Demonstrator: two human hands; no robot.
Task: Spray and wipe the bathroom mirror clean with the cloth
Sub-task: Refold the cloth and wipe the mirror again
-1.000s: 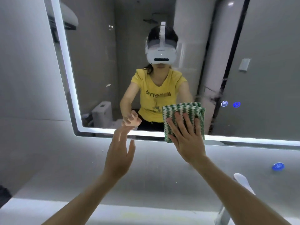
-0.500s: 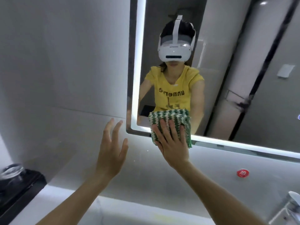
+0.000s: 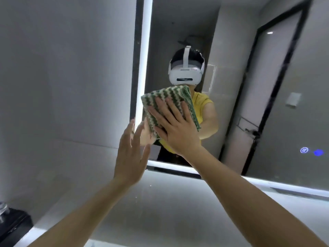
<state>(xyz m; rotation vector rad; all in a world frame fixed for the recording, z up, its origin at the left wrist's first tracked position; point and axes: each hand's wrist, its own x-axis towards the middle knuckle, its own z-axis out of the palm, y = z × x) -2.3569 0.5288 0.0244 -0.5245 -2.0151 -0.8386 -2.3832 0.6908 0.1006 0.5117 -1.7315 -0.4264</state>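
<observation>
Right hand (image 3: 175,130) flat, pressing cloth (image 3: 169,102) on mirror (image 3: 231,104) near its left edge; left hand (image 3: 130,155) spread, empty, just beside.

Pale grey tiled wall (image 3: 62,77) on the left; white ledge (image 3: 58,218) below it; a dark object (image 3: 13,227) sits at the near left corner

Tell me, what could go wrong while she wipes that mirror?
The bare left hand is held open close to the mirror edge, so it could leave fingerprints on the glass. The right hand only presses the green cloth flat, so the cloth might slip and fall.
</observation>
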